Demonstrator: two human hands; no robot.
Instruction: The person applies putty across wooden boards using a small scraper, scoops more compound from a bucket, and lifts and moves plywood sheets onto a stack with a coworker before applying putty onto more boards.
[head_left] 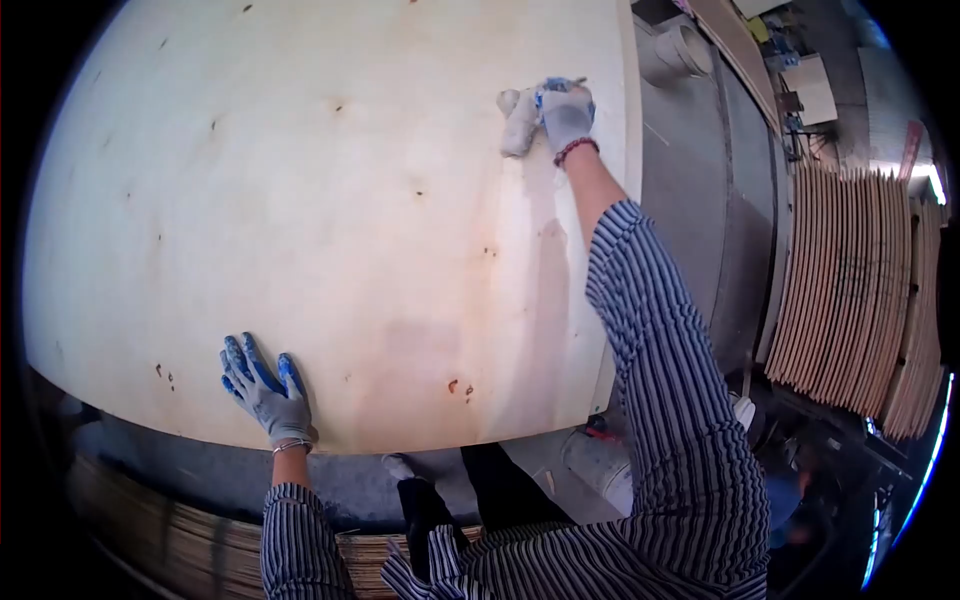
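Note:
A large pale wooden sheet point(300, 250) with small dark knots fills much of the view. My left hand point(265, 390), in a grey and blue glove, lies on the sheet near its front edge with the fingers spread. Toward the far right part of the sheet, my right hand point(566, 110), gloved as well, is closed around a tool with a whitish roller-like head point(518, 128). That head rests on the sheet just left of the hand. A darker, damp-looking band runs along the sheet's right side.
A whitish bucket point(683, 54) stands beyond the sheet's upper right edge. Stacked thin boards point(845, 285) are at the far right. Another pale bucket point(605, 470) sits below the lower right corner. More stacked sheets point(180, 520) lie at the lower left.

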